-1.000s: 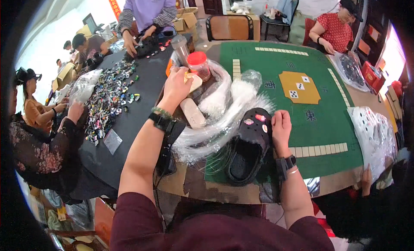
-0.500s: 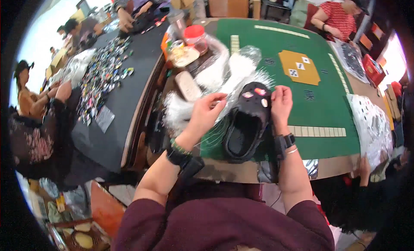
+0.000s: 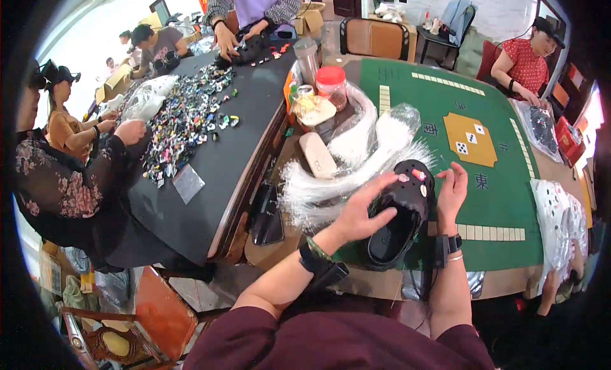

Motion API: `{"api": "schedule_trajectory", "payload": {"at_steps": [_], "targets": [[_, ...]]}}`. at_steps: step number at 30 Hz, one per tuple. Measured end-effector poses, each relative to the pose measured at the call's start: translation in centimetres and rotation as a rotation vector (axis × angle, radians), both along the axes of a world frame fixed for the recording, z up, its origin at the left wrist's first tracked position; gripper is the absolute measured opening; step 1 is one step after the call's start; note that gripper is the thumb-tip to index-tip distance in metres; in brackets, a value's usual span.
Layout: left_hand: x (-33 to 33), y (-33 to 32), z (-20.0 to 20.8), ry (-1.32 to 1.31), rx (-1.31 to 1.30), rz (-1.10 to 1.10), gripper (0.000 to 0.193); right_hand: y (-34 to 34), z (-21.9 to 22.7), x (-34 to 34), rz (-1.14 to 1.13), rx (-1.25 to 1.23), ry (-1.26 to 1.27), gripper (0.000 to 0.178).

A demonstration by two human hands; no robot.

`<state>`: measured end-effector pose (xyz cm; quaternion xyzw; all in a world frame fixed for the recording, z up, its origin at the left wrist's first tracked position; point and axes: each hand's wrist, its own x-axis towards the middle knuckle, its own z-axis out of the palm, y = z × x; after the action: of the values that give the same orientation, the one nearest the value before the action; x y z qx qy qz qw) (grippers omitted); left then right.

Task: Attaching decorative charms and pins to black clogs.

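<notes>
A black clog (image 3: 412, 198) with several small coloured charms (image 3: 419, 174) on its upper stands on the table's near side, toe pointing away from me. My left hand (image 3: 364, 212) lies along the clog's left side, thumb and fingers spread, with a fingertip at a pink charm. Just right of the toe, apart from the clog, my right hand (image 3: 451, 188) is raised with its fingers curled together. Whether something small sits in those fingertips is too fine to tell. Bundles of thin white plastic strands (image 3: 356, 173) lie left of the clog.
A pale oblong case (image 3: 317, 155), a red-lidded jar (image 3: 331, 83) and a plate (image 3: 316, 110) stand beyond the strands. Green mat (image 3: 490, 208) covers the table's right part. Colourful charms (image 3: 184, 115) are heaped on the dark table at left. Other people work around both tables.
My left hand has moved from a pinch beside the clog to spread fingers against its upper. My right hand stays near the toe. The view has shifted, showing more of the room.
</notes>
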<state>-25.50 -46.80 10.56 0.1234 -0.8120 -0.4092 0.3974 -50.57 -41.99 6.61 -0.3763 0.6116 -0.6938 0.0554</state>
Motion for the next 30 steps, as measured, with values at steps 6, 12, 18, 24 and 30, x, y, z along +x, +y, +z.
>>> {"api": "schedule_trajectory", "payload": {"at_steps": [6, 12, 18, 24, 30], "targets": [[-0.8, 0.8, -2.3, 0.070, 0.116, 0.112, 0.051, -0.4, -1.0, -0.4, 0.061, 0.084, 0.005, 0.016], [-0.7, 0.7, -2.1, 0.067, 0.062, 0.178, 0.041, -0.7, -1.4, -1.2, 0.108, 0.080, -0.074, 0.010], [-0.7, 0.3, -2.7, 0.097, 0.089, 0.171, 0.040, -1.0, -2.6, -1.8, 0.076, 0.132, -0.095, 0.008], [-0.9, 0.4, -3.0, 0.119, 0.099, 0.169, 0.043, -0.7, -2.2, -1.5, 0.054, 0.091, -0.006, 0.015], [-0.7, 0.7, -2.9, 0.124, 0.103, 0.154, 0.044, -0.3, -2.8, -2.6, 0.116, 0.114, 0.015, 0.013]]}}
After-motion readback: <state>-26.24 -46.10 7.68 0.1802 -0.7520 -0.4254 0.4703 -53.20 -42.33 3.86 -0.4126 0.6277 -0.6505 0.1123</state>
